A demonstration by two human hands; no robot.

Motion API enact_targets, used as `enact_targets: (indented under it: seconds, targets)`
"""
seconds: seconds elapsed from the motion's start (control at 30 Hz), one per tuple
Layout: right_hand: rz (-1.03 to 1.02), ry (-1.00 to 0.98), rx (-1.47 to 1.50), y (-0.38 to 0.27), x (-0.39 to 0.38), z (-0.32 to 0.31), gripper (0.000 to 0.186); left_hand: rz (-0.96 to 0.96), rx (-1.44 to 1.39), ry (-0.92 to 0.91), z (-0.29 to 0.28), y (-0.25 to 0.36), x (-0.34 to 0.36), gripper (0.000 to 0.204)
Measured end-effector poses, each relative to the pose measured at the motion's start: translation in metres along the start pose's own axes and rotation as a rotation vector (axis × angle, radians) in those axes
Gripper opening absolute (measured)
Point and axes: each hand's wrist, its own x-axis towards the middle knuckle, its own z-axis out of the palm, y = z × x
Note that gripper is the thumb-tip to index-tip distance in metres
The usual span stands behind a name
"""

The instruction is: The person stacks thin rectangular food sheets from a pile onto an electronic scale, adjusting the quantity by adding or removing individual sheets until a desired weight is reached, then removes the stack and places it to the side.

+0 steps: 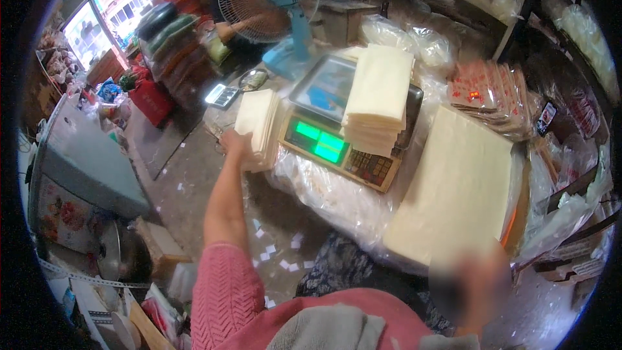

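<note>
My left hand [236, 145] grips the near left edge of a stack of folded cream sheets [260, 120], which sits at the left edge of the work surface beside the scale. A similar folded stack [379, 84] lies across the digital scale [363, 161], hanging over part of its keypad. The scale's display glows green. To the right a large flat cream sheet [457, 175] is spread out. By its near edge is my right hand [476, 279], blurred, so its fingers and anything in them cannot be made out.
A blue fan [291, 26] stands behind the scale. A small calculator [221, 95] and a round dish [253, 79] lie at the back left. Printed bags [486, 94] and a phone [546, 118] are at the right. White paper scraps [284, 264] litter the floor.
</note>
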Motion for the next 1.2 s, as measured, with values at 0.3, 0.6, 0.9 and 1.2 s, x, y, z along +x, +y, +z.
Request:
enact_targets:
  seconds: [0.3,0.6,0.9,1.2]
  targets:
    - [0.01,0.078,-0.051,-0.014,-0.01,0.013,0.016,-0.035,-1.045,-0.322,-0.016,0.004,0.074,0.042]
    - [-0.041,0.064,0.013,-0.066,-0.019,0.051,0.016,0.446,-1.476,-0.502,-0.157,0.207,-0.046,0.044]
    - [-0.095,0.006,0.117,-0.026,-0.013,0.017,0.017,0.278,-1.376,-0.891,-0.09,0.283,-0.111,0.042]
    - [-0.006,-0.146,-0.033,-0.008,-0.008,0.003,0.017,0.172,-1.568,-1.284,-0.088,0.279,-0.131,0.037]
